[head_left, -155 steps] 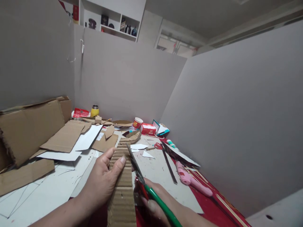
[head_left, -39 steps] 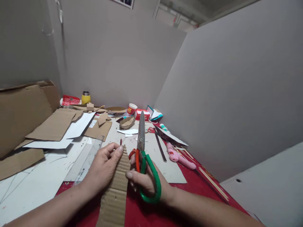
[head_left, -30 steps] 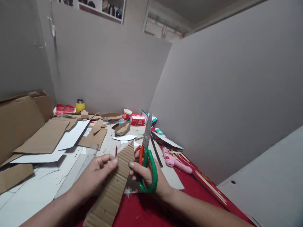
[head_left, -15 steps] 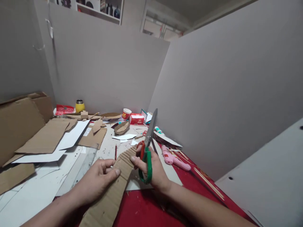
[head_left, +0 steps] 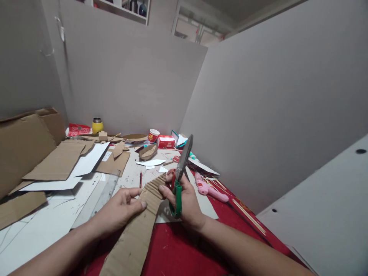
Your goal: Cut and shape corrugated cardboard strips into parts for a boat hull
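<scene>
Left hand [head_left: 119, 210] pinches the corrugated cardboard strip [head_left: 135, 237], thumb on top. The strip sits low over the red table [head_left: 178, 249], its far end swung rightward since a second ago. Right hand [head_left: 186, 201] is wrapped around the scissors [head_left: 179, 180] (blades shut, tipped further right), thumb touching the strip's end. No blade on cardboard: cutting paused.

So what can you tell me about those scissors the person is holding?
The scissors have long grey metal blades, shut together, pointing up and away with a tilt to the right. One handle loop is green, the other red-orange, seemingly plastic. The right hand holds them by the handles, above the red table, just beside the far end of the corrugated cardboard strip.
</scene>
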Demonstrator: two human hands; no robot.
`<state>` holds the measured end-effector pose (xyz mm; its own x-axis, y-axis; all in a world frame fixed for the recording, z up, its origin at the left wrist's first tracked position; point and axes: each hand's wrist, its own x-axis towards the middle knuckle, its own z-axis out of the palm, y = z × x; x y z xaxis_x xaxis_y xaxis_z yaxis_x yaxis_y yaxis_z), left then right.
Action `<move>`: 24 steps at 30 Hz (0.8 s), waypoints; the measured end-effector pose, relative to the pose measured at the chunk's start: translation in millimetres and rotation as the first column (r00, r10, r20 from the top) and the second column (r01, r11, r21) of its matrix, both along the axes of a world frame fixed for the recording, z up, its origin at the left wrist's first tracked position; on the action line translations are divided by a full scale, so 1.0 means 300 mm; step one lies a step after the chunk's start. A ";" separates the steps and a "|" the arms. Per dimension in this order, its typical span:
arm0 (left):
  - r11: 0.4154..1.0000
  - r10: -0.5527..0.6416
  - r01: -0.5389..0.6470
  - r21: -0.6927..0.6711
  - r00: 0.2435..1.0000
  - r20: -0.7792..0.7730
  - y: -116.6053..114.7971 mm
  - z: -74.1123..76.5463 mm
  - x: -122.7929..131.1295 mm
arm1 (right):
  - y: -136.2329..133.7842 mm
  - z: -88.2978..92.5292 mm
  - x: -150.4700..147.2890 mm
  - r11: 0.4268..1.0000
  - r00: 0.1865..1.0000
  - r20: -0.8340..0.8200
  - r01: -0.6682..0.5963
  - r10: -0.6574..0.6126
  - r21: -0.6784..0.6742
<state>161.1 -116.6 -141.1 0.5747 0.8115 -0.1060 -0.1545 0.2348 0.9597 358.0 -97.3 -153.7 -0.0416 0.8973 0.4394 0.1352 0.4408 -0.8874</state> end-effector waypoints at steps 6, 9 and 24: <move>0.999 0.031 -0.031 0.014 1.000 -0.004 0.004 -0.018 0.014 | -0.017 -0.056 -0.002 0.961 0.984 0.177 -0.026 -0.024 0.277; 0.999 0.038 -0.037 0.034 0.999 -0.022 0.011 -0.022 0.007 | -0.024 -0.064 -0.001 0.916 0.963 0.271 -0.111 0.003 0.387; 0.944 0.219 -0.177 -0.280 0.968 0.126 0.063 0.031 -0.080 | 0.118 0.009 0.056 0.973 0.929 -0.312 0.147 -0.196 -0.175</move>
